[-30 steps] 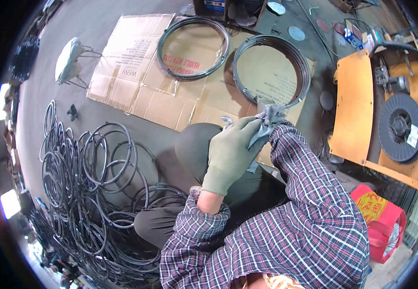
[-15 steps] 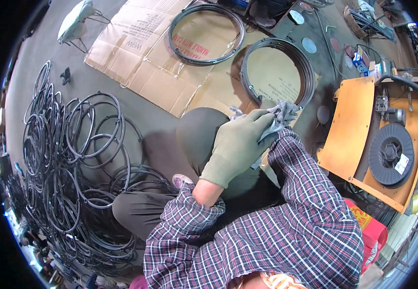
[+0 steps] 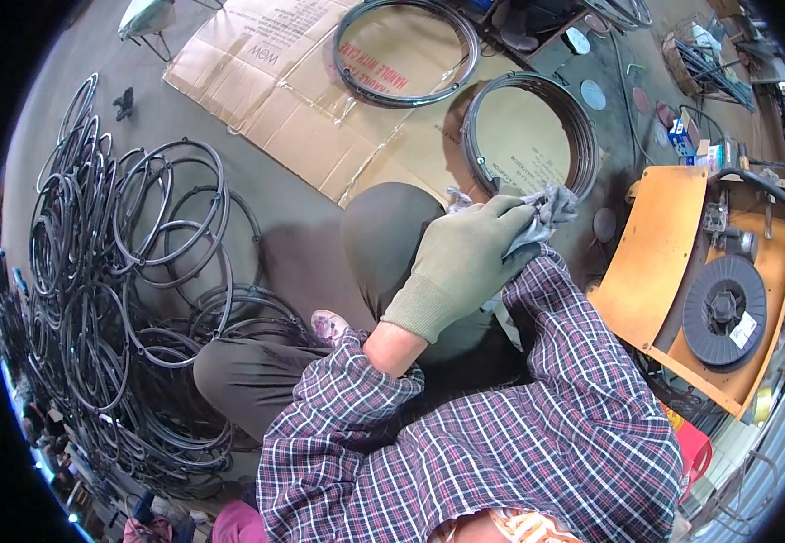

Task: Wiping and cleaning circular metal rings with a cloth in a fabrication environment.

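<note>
My left hand, in an olive knit glove, is closed over a crumpled grey rag in front of my raised knee. Of my right arm, the checked sleeve reaches up to the same rag; that hand's fingers are hidden behind the left hand and the cloth. Just beyond the rag lies a stack of dark metal rings, with a small dark tip showing between cloth and rings. A second ring stack rests farther left on flattened cardboard.
Many tangled dark rings heap up on the floor at left. To the right stands an open orange machine housing with a black wire spool. Round discs lie at the far right. A red bag is beside me.
The view has shifted slightly, so the surroundings sit differently in the picture. My left hand stays closed on the rag, close to the near edge of the ring stack.
</note>
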Demonstrator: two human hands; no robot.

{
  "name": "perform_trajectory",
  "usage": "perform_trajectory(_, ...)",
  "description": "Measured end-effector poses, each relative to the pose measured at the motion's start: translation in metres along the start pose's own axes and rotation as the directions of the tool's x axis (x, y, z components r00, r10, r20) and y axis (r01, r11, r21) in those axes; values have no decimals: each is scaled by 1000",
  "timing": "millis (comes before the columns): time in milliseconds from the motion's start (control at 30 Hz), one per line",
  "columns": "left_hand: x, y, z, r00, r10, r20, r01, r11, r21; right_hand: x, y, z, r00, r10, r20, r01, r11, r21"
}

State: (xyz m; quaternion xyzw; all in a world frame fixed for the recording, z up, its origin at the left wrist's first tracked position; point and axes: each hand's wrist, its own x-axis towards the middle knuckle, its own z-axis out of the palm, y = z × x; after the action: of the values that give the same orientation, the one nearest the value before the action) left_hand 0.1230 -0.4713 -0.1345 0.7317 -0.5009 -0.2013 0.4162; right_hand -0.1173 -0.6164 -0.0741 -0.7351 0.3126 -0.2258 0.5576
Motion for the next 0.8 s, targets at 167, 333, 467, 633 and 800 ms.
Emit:
perform_trajectory(167,-10,-14,-10,992,4,-124,-10,999,-52,13,-8,-6,996,-46,-70,60,976,210)
perform_trajectory(333,-12,-40,-3,850,-173,-498,-203,764,-613,82,22,101,983,-83,167,-35,797,603)
perform_trajectory(467,-25,-64,-22,609,-205,-766,-339,806,-485,91,40,214,920,-82,383,-273,568,777)
perform_trajectory(633,-76,-66,-76,562,31,-826,-251,959,-134,122,37,262,816,-332,474,291,943,160)
perform_trajectory(800,-236,-78,-136,446,-477,-758,-355,682,-639,181,94,299,624,-147,768,-420,765,488)
